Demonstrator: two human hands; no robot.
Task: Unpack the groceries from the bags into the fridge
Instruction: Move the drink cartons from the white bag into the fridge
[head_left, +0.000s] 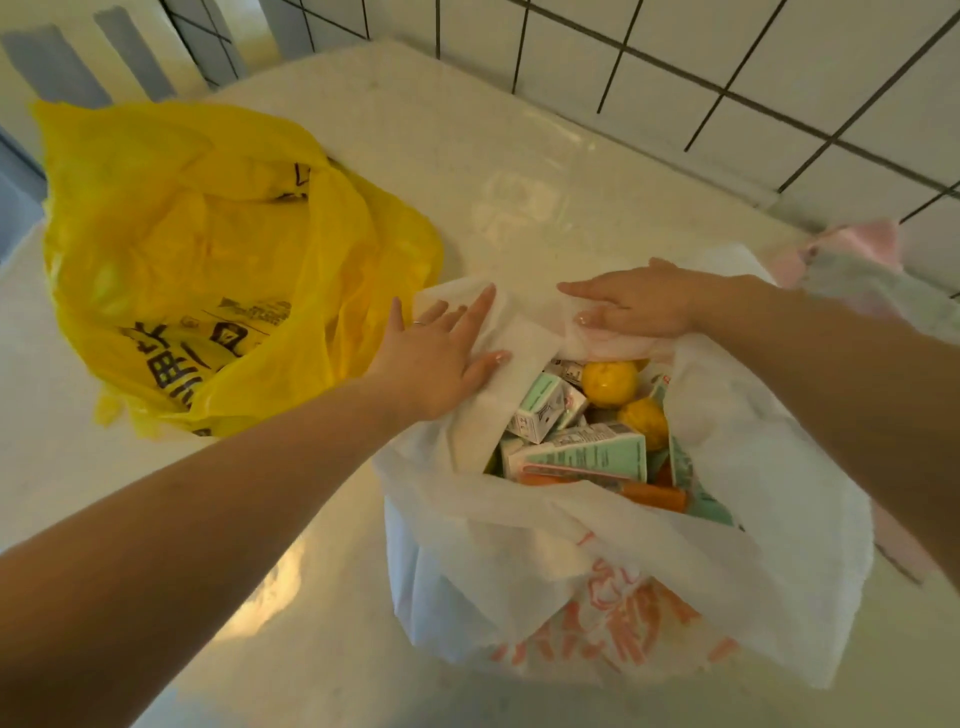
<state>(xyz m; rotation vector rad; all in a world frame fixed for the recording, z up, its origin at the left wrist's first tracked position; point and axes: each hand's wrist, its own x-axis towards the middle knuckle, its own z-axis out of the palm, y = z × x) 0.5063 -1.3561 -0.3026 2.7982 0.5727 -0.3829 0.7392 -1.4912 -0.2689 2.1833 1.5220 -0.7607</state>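
Basically we're at the start: our left hand (441, 358) and right hand (631, 306) lie flat, fingers straight, pressing back the far rim of the white bag (753, 519) on the surface (467, 156), gripping nothing. Inside we see small cartons (592, 452) and yellow fruit (609, 382), all unpacked yet. Yellow bag (208, 249) sits left, contents hidden. No fridge in view.

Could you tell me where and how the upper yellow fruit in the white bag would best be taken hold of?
Probably from straight above, fingers curling round the sides of the upper yellow fruit. It is round, its top lies bare in the white bag mouth, and cartons crowd its left side. The right hand, resting flat on the far rim, is nearest.
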